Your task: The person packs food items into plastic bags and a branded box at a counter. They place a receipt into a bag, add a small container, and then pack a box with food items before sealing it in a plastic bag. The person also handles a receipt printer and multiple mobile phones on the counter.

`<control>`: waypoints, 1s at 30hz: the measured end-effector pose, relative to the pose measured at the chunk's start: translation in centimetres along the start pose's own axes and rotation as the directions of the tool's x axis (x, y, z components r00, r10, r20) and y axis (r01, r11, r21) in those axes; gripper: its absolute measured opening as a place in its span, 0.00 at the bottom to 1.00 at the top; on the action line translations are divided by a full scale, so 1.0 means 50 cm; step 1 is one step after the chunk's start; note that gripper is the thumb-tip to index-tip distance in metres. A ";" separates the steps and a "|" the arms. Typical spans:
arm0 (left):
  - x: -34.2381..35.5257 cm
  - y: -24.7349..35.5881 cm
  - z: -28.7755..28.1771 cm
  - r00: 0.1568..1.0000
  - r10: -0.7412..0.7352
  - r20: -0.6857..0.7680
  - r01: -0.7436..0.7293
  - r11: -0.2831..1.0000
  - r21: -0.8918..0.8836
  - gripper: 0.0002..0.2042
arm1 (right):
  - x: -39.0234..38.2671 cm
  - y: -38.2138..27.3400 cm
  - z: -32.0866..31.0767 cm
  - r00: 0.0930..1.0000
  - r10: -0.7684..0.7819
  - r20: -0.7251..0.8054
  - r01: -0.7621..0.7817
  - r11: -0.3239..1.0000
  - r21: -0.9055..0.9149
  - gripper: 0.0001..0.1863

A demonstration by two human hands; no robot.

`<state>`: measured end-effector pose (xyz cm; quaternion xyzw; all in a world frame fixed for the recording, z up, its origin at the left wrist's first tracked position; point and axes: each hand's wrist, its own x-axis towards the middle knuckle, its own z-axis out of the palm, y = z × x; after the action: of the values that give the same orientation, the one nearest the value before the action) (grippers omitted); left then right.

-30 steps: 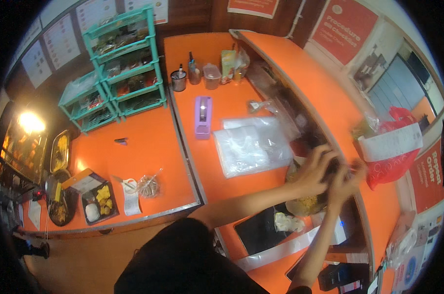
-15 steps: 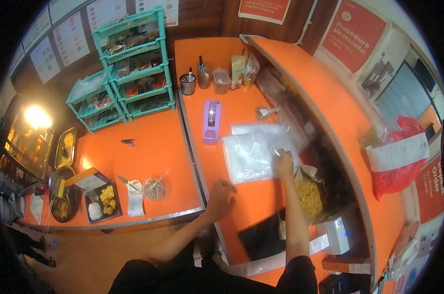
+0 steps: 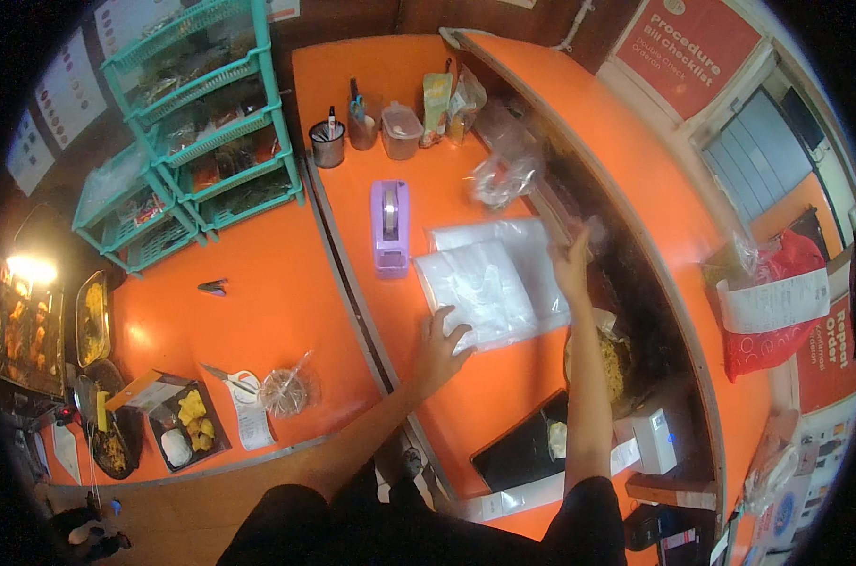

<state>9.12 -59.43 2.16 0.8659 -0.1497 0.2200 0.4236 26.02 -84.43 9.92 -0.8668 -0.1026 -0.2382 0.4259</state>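
A stack of flat, clear plastic bags [image 3: 480,288] lies on the orange counter. My left hand [image 3: 437,354] is at the stack's lower left edge, fingers spread and fingertips touching the plastic. My right hand [image 3: 571,262] reaches past the right side of the stack, towards the dark space under the raised ledge. Its fingers are blurred, and I cannot make out whether anything is in them. Beyond the stack, a crumpled clear plastic bag [image 3: 503,179] rests by the ledge. To the left of the stack stands a purple tape dispenser [image 3: 390,255].
An open food box [image 3: 176,429], scissors [image 3: 242,383] and a tied plastic bag [image 3: 286,391] are on the left counter. Green basket shelves [image 3: 211,132] rise behind. At right are a bag of yellow food [image 3: 612,368], a white printer [image 3: 654,441] and a red bag [image 3: 777,321].
My left hand has moved forward onto the edge of the bag stack. My right hand has gone from the stack towards the ledge. The head view has shifted.
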 end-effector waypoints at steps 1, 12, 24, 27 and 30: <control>0.004 -0.007 0.003 1.000 0.002 0.026 -0.002 1.000 -0.021 0.16 | -0.030 0.035 -0.002 0.988 0.126 0.087 -0.132 0.988 0.074 0.27; 0.297 -0.059 0.029 0.962 -0.137 -0.238 -0.036 0.796 -0.604 0.10 | -0.197 0.080 0.028 0.905 0.023 0.424 -0.038 0.999 0.026 0.06; 0.334 -0.085 0.123 0.982 -0.070 -0.173 -0.028 0.862 -0.506 0.12 | -0.080 0.053 0.011 0.605 0.247 0.757 0.194 0.876 -0.441 0.08; 0.282 -0.093 0.147 0.967 -0.228 -0.114 0.141 0.850 -0.507 0.12 | -0.097 0.059 0.012 0.681 0.115 0.723 0.168 0.937 -0.307 0.06; 0.260 -0.097 0.164 0.959 -0.248 -0.135 0.157 0.865 -0.477 0.12 | -0.137 0.054 0.013 0.811 -0.002 0.586 0.220 0.928 -0.301 0.03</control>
<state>24.54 -64.05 1.03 0.7260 -0.0641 0.2146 0.6502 21.31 -85.41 4.30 -0.9524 -0.2331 -0.0047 0.1966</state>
